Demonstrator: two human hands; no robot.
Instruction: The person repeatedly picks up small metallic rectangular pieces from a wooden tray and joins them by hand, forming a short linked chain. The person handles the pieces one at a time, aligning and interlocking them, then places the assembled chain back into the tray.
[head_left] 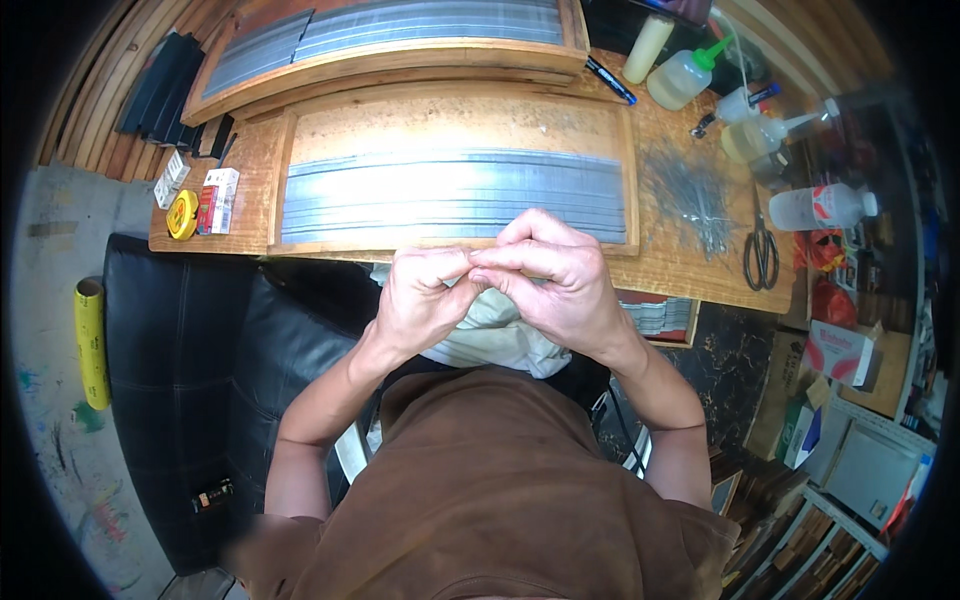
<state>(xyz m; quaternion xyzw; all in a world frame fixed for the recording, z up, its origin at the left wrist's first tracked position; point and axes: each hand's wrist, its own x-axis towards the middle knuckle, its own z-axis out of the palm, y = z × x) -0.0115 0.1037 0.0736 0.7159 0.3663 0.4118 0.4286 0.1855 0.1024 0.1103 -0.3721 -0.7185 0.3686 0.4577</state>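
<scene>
Nearest, we are noting a pale cloth (505, 345) bunched at six o'clock from the hands. Above it, we are seeing the left hand (425, 295) and the right hand (575, 285) meeting at pinched fingertips; we are not managing to tell whether anything small is sitting between them. At twelve o'clock, just beyond, grey strips (440, 195) are lying lengthwise in the near part of a shallow wooden tray (440, 122). We are logging scissors (762, 260) at three, a yellow tape measure (182, 215) between nine and ten, thin dark pieces (705, 212) scattered toward two. Farthest, a second tray (420, 64) is holding similar strips, between eleven and twelve.
</scene>
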